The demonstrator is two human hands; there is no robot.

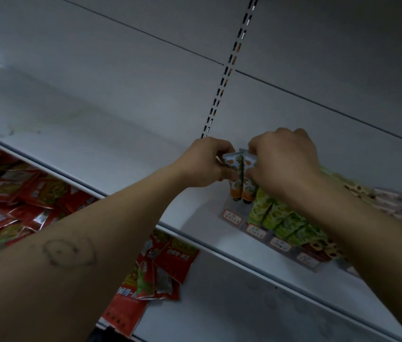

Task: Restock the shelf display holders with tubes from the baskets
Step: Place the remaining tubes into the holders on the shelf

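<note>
Both hands are up at centre frame, over the left end of the display holder (230, 215). They hold a pair of orange tubes (240, 174) side by side, caps down and crimped ends up.

Left hand (207, 164): fingers curled, pinching the upper part of the left tube from the left. Right hand (284, 161): fingers curled over the crimped top of the right tube, knuckles toward the camera. How many tubes sit behind the front two I cannot tell.

Handling, as I judge it:
- Light, small laminate tubes; weight is no issue.
- The body is soft and will dent if squeezed at mid-length. The crimped end is flat and stiffer, so that is where to pinch.
- The glossy print is probably a bit slippery. Use a flat pinch across the crimp, not fingertips on the round body.
- The caps look narrow, so a tube may tip if let go before it seats.

The slot below the caps looks free (leftmost one, just beside the packed rows of green tubes (276, 215) running to the lower right).

Red packets (22, 193) lie on the lower shelf at the left and lower centre. The slotted upright (229, 65) runs up the back panel above the hands. The white shelf (145, 154) carries the holder. No baskets in view.
</note>
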